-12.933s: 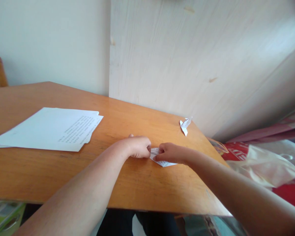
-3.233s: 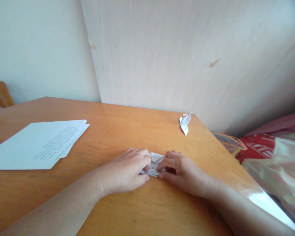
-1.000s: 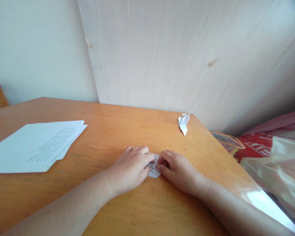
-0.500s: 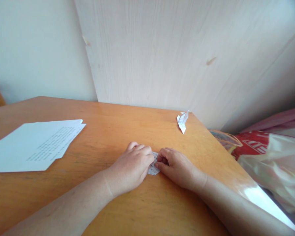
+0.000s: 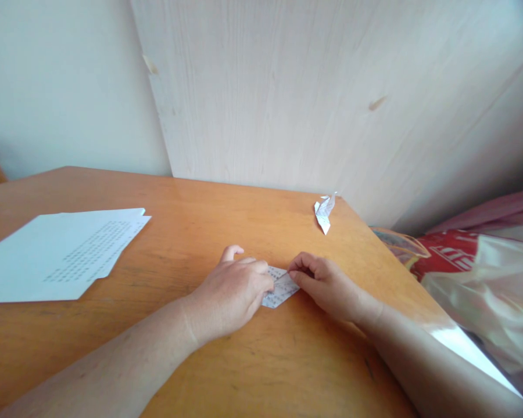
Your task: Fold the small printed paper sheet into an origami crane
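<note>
A small folded piece of printed paper lies on the orange wooden table between my hands. My left hand covers its left part, fingers curled and pressing it down. My right hand pinches the paper's right corner between curled fingers and thumb. Only the middle strip of the paper shows between the two hands.
A finished folded paper figure rests near the table's far right corner. Printed white sheets lie at the left. A pale wooden board leans behind the table. Red and clear plastic bags sit off the right edge.
My right hand has slid a little to the right along the paper, so more of the folded piece shows between the hands. My left hand stays pressing.
</note>
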Motion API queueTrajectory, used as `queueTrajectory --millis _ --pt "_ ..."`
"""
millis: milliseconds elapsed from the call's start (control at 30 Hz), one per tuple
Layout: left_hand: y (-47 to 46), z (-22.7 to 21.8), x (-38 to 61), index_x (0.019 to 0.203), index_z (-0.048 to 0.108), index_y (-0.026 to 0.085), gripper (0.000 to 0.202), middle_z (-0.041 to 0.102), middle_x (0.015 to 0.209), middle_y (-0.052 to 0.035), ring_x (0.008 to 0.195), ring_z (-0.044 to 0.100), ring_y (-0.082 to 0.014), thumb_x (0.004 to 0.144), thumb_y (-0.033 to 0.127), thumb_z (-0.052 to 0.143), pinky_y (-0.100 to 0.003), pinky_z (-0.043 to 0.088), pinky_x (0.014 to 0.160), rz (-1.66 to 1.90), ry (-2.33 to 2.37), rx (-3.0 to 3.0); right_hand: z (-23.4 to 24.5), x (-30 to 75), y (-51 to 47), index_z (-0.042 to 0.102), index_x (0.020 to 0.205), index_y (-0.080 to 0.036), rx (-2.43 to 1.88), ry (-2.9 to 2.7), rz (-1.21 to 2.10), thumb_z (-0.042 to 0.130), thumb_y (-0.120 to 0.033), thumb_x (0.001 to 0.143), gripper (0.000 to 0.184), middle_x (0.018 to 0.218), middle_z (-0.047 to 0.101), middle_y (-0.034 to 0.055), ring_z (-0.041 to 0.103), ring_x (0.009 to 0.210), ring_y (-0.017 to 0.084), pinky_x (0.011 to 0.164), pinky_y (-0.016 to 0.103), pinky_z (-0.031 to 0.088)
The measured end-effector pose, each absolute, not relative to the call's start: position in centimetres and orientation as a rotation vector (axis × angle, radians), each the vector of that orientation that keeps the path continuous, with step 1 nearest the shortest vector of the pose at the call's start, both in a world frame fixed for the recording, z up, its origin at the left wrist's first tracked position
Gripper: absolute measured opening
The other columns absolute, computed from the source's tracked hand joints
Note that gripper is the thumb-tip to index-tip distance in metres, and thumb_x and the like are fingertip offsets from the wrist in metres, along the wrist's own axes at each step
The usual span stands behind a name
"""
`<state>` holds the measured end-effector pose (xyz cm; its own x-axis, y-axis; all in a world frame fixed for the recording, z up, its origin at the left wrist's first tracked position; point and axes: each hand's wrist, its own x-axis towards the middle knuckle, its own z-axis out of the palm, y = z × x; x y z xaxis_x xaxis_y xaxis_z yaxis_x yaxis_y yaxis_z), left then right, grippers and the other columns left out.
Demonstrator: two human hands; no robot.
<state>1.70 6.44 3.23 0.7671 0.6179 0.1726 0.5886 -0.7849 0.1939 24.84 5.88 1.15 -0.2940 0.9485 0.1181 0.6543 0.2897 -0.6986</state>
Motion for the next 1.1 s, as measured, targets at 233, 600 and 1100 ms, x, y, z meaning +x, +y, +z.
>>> queueTrajectory --millis 233,600,1100 --pt "6.4 3.2 1.8 0.080 0.067 0.021 0.022 0.064 0.085 -0.0002 0.081 0.058 -0.0174 0.094 0.014 0.052 -0.045 0.030 0.096 0.368 0.967 2.814 1.2 24.1 5.3 0.063 0.083 -0.020 -1.594 -2.152 0.550 0.062 -0.036 0.090 0.017 0.079 0.066 0.0014 0.057 0.069 0.015 0.059 0.027 0.037" --pt "6.4 3.5 1.7 0.086 0.069 0.023 0.025 0.065 0.087 -0.0010 0.086 0.058 -0.0183 0.096 0.014 0.048 -0.043 0.030 0.092 0.343 0.955 2.801 1.4 24.1 5.5 0.060 0.084 -0.020 -1.720 -2.230 0.421 0.070 -0.040 0.083 0.022 0.082 0.066 0.0027 0.056 0.071 0.017 0.062 0.028 0.033" --pt "6.6 3.5 1.6 0.077 0.069 0.022 0.023 0.063 0.084 -0.0004 0.084 0.057 -0.0175 0.094 0.015 0.054 -0.038 0.030 0.087 0.363 0.938 2.773 2.4 25.7 5.6 0.056 0.078 -0.021 -1.800 -2.206 0.573 0.067 -0.028 0.078 0.012 0.076 0.066 0.0026 0.055 0.066 0.016 0.056 0.028 0.033"
